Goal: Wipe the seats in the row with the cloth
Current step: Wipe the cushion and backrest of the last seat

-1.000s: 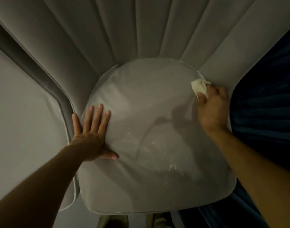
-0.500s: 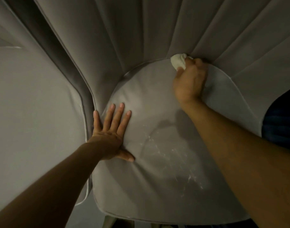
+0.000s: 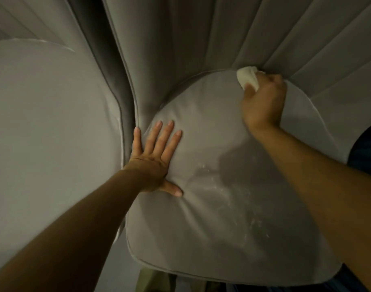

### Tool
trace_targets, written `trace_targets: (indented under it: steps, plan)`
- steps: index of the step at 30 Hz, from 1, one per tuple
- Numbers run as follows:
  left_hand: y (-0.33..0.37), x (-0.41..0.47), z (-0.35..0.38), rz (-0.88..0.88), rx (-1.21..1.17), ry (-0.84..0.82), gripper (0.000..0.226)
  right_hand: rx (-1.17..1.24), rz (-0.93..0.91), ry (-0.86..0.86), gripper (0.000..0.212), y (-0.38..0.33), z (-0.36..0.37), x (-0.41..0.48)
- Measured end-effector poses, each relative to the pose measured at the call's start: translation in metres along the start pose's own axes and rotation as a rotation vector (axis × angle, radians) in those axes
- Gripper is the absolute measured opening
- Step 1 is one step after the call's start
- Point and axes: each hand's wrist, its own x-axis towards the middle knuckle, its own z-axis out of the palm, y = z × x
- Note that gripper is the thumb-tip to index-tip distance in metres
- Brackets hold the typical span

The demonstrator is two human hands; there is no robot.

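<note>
Bracing seat cushion [image 3: 212, 207] with flat left hand [image 3: 154, 161] so right hand [image 3: 263, 104], clenched round cloth [image 3: 246, 77], scrubs rear crease

The seat [image 3: 212, 228] is plain grey, flecked with whitish smears near its middle. Its backrest [image 3: 190, 34] is the same grey, ribbed in long stripes. The cloth [image 3: 246, 77] is off-white. The next seat [image 3: 43, 123] is plain grey. A patch [image 3: 367, 152] at the right edge is dark blue.

R hand [image 3: 263, 102] grips cloth [image 3: 246, 78] at seat [image 3: 212, 228] back; L hand [image 3: 154, 159] flat.
</note>
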Motion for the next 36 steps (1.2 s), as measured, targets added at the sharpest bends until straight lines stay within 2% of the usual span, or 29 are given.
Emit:
trace_targets:
  steps: [5, 10, 12, 16, 18, 21, 25, 28, 30, 32, 34, 36]
  plan:
    - [-0.001, -0.001, 0.008, 0.027, 0.015, 0.1, 0.136, -0.03, -0.07, -0.061, 0.033, -0.048, 0.036, 0.0]
    - [0.001, -0.011, 0.015, 0.032, 0.01, 0.248, 0.134, 0.075, -0.442, -0.223, 0.032, -0.055, 0.046, -0.027]
    - [0.002, -0.015, 0.017, 0.005, -0.041, 0.25, 0.134, 0.143, -0.514, -0.294, 0.037, -0.054, 0.04, -0.045]
    - [0.002, -0.029, 0.028, 0.0, -0.125, 0.217, 0.127, 0.221, -0.587, -0.25, 0.032, -0.021, 0.017, -0.123]
    - [0.007, -0.038, 0.036, -0.011, -0.132, 0.173, 0.128, 0.258, -0.63, -0.284, 0.033, -0.004, 0.003, -0.157]
    - [0.022, -0.047, 0.043, -0.028, -0.104, 0.115, 0.137, 0.316, -0.639, -0.353, 0.034, 0.004, -0.014, -0.151]
    - [0.038, -0.041, 0.041, -0.023, -0.102, 0.093, 0.141, 0.184, -0.489, -0.143, 0.036, 0.027, -0.034, -0.095]
    - [0.042, -0.036, 0.04, -0.028, -0.116, 0.085, 0.141, 0.124, -0.337, -0.143, 0.035, 0.052, -0.03, -0.077]
    - [0.043, -0.036, 0.041, -0.037, -0.118, 0.087, 0.142, 0.15, -0.359, -0.123, 0.032, 0.055, -0.018, -0.096]
    - [0.045, -0.038, 0.039, -0.049, -0.106, 0.086, 0.142, 0.185, -0.482, -0.115, 0.029, 0.05, -0.013, -0.134]
    - [0.047, -0.041, 0.037, -0.067, -0.109, 0.078, 0.143, 0.22, -0.569, -0.155, 0.031, 0.046, -0.016, -0.169]
    - [0.051, -0.042, 0.035, -0.08, -0.121, 0.072, 0.142, 0.265, -0.572, -0.197, 0.033, 0.045, -0.025, -0.18]
